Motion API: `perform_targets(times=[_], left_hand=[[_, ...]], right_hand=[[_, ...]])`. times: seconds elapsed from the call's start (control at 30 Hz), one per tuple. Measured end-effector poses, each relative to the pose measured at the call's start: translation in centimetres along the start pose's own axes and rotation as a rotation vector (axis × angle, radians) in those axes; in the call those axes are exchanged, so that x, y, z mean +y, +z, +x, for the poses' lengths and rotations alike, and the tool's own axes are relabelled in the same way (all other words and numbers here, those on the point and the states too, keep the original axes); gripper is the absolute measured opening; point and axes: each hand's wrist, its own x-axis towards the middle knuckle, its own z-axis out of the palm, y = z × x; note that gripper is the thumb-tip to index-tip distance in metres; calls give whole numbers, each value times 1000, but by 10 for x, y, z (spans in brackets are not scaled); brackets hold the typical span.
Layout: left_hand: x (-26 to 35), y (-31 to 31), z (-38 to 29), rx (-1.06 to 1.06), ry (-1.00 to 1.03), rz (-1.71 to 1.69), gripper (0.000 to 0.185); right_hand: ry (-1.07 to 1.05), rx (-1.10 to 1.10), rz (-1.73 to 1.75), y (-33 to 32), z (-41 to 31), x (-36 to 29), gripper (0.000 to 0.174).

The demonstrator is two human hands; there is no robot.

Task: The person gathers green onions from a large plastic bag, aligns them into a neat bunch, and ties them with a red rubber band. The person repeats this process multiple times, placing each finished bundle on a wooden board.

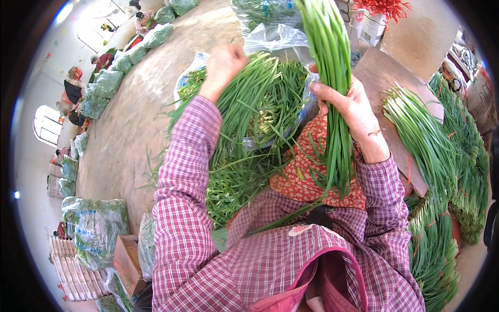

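My right hand (356, 105) grips a thick bunch of long green garlic chives (329, 43), raised with pale stalks at the top and leaf tips hanging toward my lap. My left hand (228, 66) is blurred, fingers curled, over the left side of a loose heap of chives (249, 93); whether anything is between its fingers cannot be told. An open clear plastic bag (276, 39) surrounds the heap. Loose leaves (234, 195) lie below it, beside the red flowered cloth (298, 167) on my lap.
At right, a loose chive pile (421, 136) lies on a board (384, 74), beside tied bundles (464, 163). Red ties (384, 11) hang at the top. Filled plastic bags (95, 226) and a wooden box (128, 263) stand at left. Other people (144, 21) sit along the far wall.
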Motion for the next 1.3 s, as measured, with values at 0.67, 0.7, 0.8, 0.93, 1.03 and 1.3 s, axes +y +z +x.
perform_targets(times=[0.67,0.7,0.8,0.93,1.03,1.3], left_hand=[[65,-191,25,45,-8,-887,24],[67,-190,25,43,-4,-909,25],[70,-191,21,43,22,-935,22],[70,-183,18,21,110,-1176,20],[63,-173,20,-16,116,-1315,15],[38,-174,7,-80,64,-1440,23]], right_hand=[[-268,-34,-5,79,67,-59,48],[-276,-42,27,80,69,-57,49],[-214,-56,84,83,70,-51,54],[-249,-124,109,89,67,-45,52],[-240,-20,11,91,66,-44,48],[37,-244,-11,61,52,-58,40]])
